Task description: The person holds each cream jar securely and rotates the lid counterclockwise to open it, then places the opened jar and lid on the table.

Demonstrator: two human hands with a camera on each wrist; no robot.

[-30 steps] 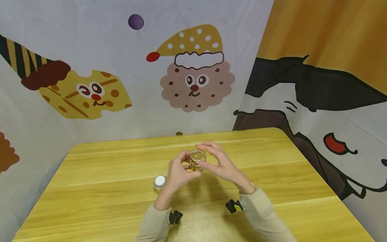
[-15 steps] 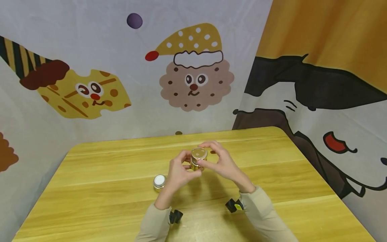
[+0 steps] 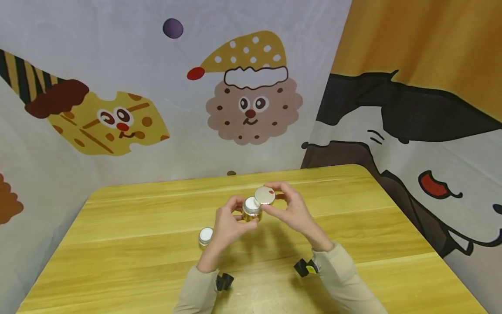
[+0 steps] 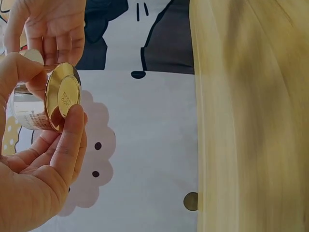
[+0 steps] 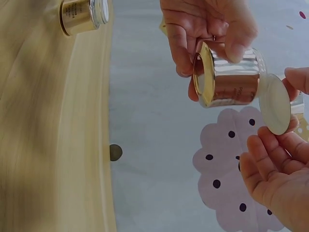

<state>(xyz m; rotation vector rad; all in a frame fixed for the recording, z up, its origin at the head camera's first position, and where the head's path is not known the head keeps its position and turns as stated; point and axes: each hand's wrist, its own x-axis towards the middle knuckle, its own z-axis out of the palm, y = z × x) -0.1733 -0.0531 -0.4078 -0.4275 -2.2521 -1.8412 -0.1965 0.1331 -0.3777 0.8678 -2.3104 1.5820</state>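
In the head view my left hand (image 3: 226, 226) grips a shiny gold cosmetic jar (image 3: 252, 213) above the table, its white top uncovered. My right hand (image 3: 294, 211) pinches the round, mirror-like lid (image 3: 265, 195) by its edge, up and to the right of the jar's mouth. The right wrist view shows the lid's pale flat underside (image 5: 275, 104), tilted close to the jar's rim; whether they touch I cannot tell. From the left wrist, the jar's gold base (image 4: 69, 95) shows, with fingertips against it. A second gold jar (image 3: 205, 235) with a white top stands beside my left wrist.
The wooden table (image 3: 129, 257) reaches back to a cartoon-printed cloth wall (image 3: 188, 152). Black wrist mounts (image 3: 224, 281) are strapped at both sleeves.
The lid has come off the held jar and moved right and slightly up in my right hand, baring the white top. My left hand has shifted slightly left with the jar.
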